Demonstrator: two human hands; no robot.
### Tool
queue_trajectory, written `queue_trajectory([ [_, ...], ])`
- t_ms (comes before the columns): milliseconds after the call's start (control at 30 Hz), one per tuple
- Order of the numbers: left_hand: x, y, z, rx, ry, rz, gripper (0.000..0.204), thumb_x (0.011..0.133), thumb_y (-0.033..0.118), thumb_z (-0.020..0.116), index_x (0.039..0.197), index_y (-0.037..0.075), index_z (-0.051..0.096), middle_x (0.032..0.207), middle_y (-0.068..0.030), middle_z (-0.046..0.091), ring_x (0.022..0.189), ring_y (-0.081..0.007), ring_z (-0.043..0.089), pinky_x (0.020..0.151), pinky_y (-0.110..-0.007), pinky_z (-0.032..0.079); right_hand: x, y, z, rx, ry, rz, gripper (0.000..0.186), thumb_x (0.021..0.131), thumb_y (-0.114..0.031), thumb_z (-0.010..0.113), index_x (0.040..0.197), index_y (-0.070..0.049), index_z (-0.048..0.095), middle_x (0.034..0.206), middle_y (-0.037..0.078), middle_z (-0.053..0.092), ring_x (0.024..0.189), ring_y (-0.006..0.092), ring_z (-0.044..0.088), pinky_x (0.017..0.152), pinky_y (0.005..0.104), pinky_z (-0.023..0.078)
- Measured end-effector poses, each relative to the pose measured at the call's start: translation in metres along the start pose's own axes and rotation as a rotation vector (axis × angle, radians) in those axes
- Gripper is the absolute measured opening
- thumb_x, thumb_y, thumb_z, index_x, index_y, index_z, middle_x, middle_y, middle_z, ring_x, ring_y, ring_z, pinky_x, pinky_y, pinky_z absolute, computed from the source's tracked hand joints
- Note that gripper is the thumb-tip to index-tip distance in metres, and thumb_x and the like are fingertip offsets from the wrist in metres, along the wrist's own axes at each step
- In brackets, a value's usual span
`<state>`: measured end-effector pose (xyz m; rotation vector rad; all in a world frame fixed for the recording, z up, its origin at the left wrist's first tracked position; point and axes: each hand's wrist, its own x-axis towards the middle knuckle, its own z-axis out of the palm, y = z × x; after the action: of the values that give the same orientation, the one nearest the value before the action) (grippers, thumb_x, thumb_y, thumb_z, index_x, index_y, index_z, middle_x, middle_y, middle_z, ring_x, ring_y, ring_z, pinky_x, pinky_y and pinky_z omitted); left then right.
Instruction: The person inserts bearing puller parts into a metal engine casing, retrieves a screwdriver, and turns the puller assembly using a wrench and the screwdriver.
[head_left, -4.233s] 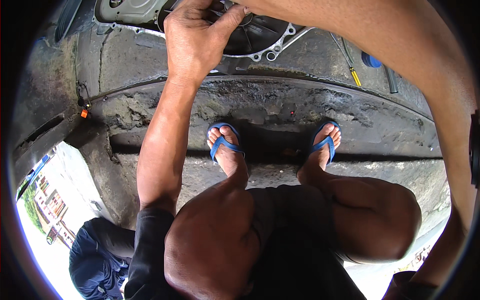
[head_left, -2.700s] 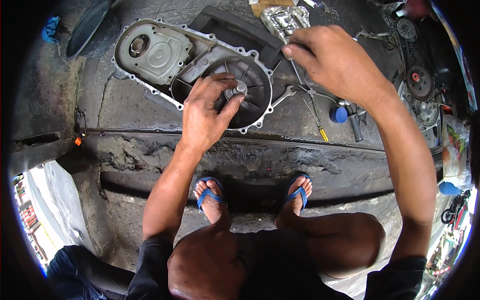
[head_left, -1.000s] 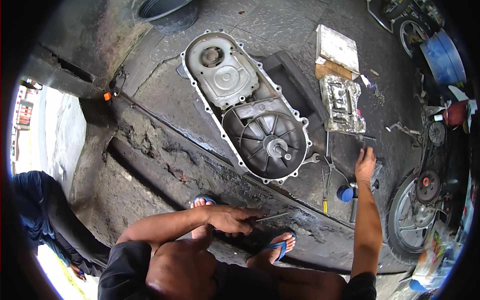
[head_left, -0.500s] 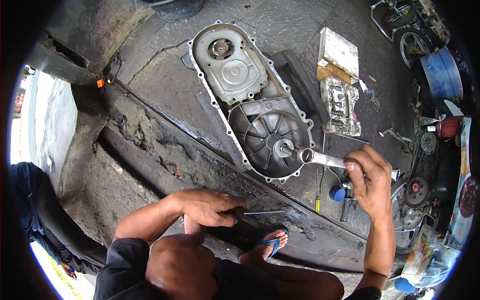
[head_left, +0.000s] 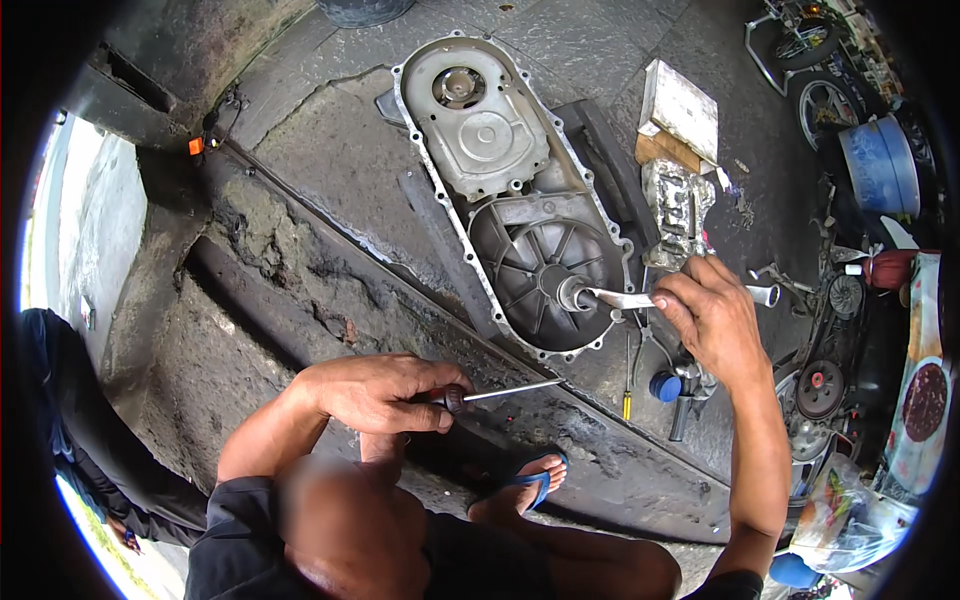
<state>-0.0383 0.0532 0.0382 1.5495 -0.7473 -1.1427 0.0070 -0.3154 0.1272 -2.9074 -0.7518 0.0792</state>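
A long grey metal engine casing [head_left: 487, 140] lies on the ground ahead of me, its lower chamber holding a ribbed round hub with a short shaft [head_left: 563, 284]. My right hand [head_left: 715, 318] grips a spanner [head_left: 632, 300] by its middle, and the spanner's left end is at the shaft tip. Whether that end sits around the shaft, I cannot tell. Nearer to me, my left hand [head_left: 385, 393] is closed round the dark handle of a screwdriver [head_left: 515, 390]. Its thin shank points right, apart from the casing.
Right of the casing lie a dirty white box [head_left: 683, 108] and a grey metal block [head_left: 677, 213]. A yellow-handled screwdriver [head_left: 627, 403] and a blue cap [head_left: 664, 387] lie near my right forearm. A blue bucket [head_left: 880, 168] stands far right. Another person's legs [head_left: 110, 420] are at left.
My right hand has moved up and left, turning the spanner so its end meets the shaft. My left hand has shifted slightly left and up, tilting the screwdriver tip upward.
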Motion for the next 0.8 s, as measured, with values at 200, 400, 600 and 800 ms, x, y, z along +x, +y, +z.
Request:
queue_trajectory([
  [200,-0.003,0.016,-0.005,-0.011,0.072,0.001,0.042,0.097,0.032,0.064,0.125,0.000,0.056,0.097,-0.0173,0.070,0.092,-0.0383,0.067,0.080,-0.045,0.050,0.014,0.003,-0.007,-0.065,-0.089,0.004,0.022,0.090,-0.030,0.071,0.094,-0.009,0.074,0.086,0.009,0.059,0.090,0.0293,0.059,0.082,0.0442,0.046],
  [400,0.005,0.029,-0.007,-0.012,0.166,0.011,0.041,0.098,0.030,0.063,0.124,0.000,0.056,0.095,-0.0181,0.070,0.091,-0.0388,0.068,0.079,-0.045,0.052,0.031,0.004,-0.012,-0.166,-0.143,-0.062,0.026,0.091,-0.035,0.069,0.093,-0.010,0.075,0.088,0.010,0.060,0.094,0.0285,0.057,0.085,0.0425,0.041],
  [600,0.015,0.039,0.000,0.029,0.270,0.041,0.038,0.097,0.026,0.063,0.123,-0.001,0.055,0.093,-0.0209,0.069,0.090,-0.0421,0.068,0.078,-0.048,0.052,0.029,0.002,-0.012,-0.167,-0.110,-0.053,0.027,0.091,-0.035,0.069,0.093,-0.009,0.076,0.089,0.012,0.061,0.094,0.0291,0.059,0.085,0.0436,0.043],
  [800,0.023,0.031,0.005,0.094,0.258,0.033,0.039,0.098,0.029,0.064,0.124,0.001,0.056,0.095,-0.0122,0.073,0.088,-0.0327,0.071,0.076,-0.040,0.053,0.029,0.000,-0.014,-0.137,-0.148,-0.035,0.023,0.091,-0.030,0.070,0.094,-0.007,0.073,0.087,0.011,0.058,0.090,0.0306,0.055,0.082,0.0425,0.042],
])
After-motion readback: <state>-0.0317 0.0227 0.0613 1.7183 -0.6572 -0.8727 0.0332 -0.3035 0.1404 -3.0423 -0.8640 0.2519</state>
